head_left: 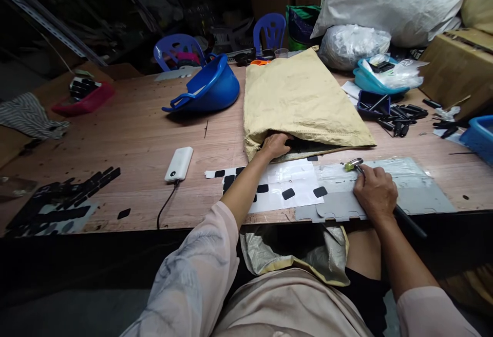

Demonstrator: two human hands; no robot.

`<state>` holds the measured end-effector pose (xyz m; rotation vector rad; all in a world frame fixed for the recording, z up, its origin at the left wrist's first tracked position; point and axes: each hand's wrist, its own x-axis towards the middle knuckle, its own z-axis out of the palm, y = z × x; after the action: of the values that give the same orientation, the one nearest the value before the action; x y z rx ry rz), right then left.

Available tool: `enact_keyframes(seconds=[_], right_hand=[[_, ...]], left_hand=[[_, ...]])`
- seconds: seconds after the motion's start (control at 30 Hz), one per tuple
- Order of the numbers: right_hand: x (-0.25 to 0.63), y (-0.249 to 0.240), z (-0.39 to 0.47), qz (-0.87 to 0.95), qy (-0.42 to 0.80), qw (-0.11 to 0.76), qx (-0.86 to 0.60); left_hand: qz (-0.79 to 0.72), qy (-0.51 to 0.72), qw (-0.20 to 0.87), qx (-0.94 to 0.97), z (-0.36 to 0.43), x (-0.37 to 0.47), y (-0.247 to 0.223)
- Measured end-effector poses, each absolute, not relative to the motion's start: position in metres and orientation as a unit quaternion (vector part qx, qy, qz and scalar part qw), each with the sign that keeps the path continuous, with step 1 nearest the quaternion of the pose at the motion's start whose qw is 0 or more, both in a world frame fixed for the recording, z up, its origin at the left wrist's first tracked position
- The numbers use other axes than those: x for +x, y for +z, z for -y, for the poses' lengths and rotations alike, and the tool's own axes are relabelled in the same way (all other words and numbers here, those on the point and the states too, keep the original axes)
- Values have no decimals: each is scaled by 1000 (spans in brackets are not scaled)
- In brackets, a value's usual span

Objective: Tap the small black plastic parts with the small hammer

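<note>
My left hand [276, 145] reaches into the open mouth of a tan woven sack [300, 95] lying flat on the wooden table [134, 136]; its fingers are hidden inside among dark contents. My right hand [374, 191] rests on a grey plastic sheet [419, 193] and grips a small hammer [353, 164] with a metal head and a dark handle that sticks out behind my wrist. White backing sheets [292, 188] with black adhesive pads lie between my hands.
A white power bank [179, 163] with a cable, an overturned blue basin [210, 88], black strips [57, 203] at the left, a red tray [82, 101], black parts [402, 116], teal tubs [370, 81], cardboard boxes [458, 64] and white bags [389, 0] at the right. Blue chairs [269, 31] stand behind.
</note>
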<state>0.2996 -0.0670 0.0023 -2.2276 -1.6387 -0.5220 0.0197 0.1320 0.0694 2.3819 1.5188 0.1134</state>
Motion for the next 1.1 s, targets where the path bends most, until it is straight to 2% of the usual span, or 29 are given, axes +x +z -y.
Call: enact_keyframes(seconds=[0.17,0.43,0.6,0.8,0.93,1.1], right_hand=[[299,3,66,573,-173,165,-784],[299,6,67,572,-162,168,-786],[299,7,66,569,-153,171,-789],[298,6,66,568,-154,175,-790],[299,5,66,564,-155,177,-792],[299,5,67,561,-144,184,-794]], left_hand=[[-536,11,123,835,-123,28,67],[-507,-7,129,852,-115,33,70],[-437,64,118,890,-107,26,66],[-413,249,232,845,-51,-2,51],[-408,262,305,819,-1,-9,29],[-439,247,309,807,22,-3,13]])
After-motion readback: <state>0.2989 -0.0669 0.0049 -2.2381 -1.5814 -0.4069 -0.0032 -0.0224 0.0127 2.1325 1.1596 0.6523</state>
